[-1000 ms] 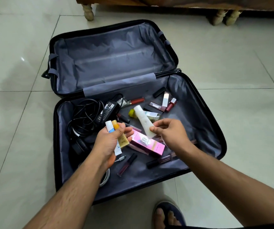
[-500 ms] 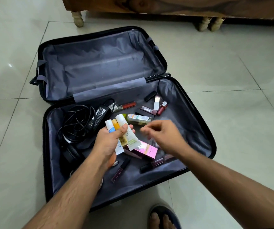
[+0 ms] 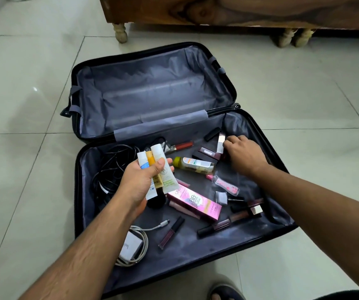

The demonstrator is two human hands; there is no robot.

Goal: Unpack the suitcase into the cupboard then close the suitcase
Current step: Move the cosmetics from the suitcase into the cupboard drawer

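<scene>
The open suitcase [image 3: 131, 100] lies mid-frame on the tiled floor [image 3: 304, 118], cosmetics loose in its lower half. The left hand [image 3: 140, 180] clenches three tubes [image 3: 152, 161] fanned loosely; adding more could let one slip. The right hand [image 3: 244, 155] curls over a mirrored lipstick [image 3: 220, 142], right of centre; whether it grips is unclear, and nearby lipsticks may scatter.

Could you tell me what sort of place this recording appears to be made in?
Probably a room in a home, perhaps a bedroom: glossy pale floor tiles, carved wooden furniture on turned legs, and an open suitcase of cosmetics lying on the floor.
</scene>
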